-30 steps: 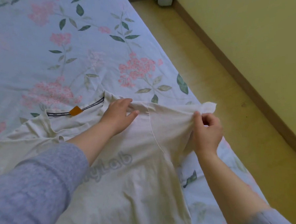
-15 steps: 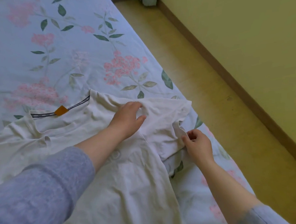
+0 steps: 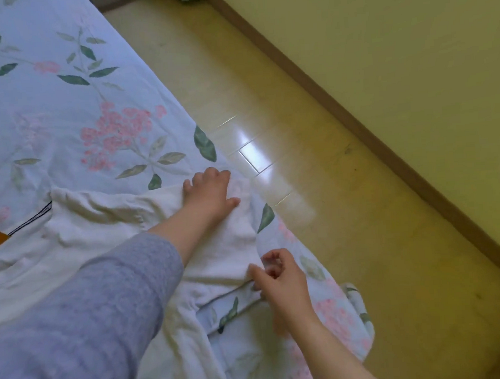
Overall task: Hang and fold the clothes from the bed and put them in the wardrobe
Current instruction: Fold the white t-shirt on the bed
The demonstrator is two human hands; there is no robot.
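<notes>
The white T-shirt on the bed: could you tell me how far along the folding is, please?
Done: the T-shirt lies spread on the floral bedsheet. In hand: the left hand presses the sleeve area while the right hand pinches its edge. Left: completing the fold and putting it away; no wardrobe is visible.

Grey knit sleeve [image 3: 75, 308], pushed up

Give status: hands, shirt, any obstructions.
Left hand flat on the white T-shirt, pressing the sleeve. Right hand fingers pinching the sleeve hem. Shirt spread on the bed. Nothing obstructing.

bare bedspread [image 3: 51, 118] open beyond the shirt [image 3: 105, 223]; floor strip [image 3: 283, 129] clear, wall [image 3: 395, 51] bounding it
</notes>
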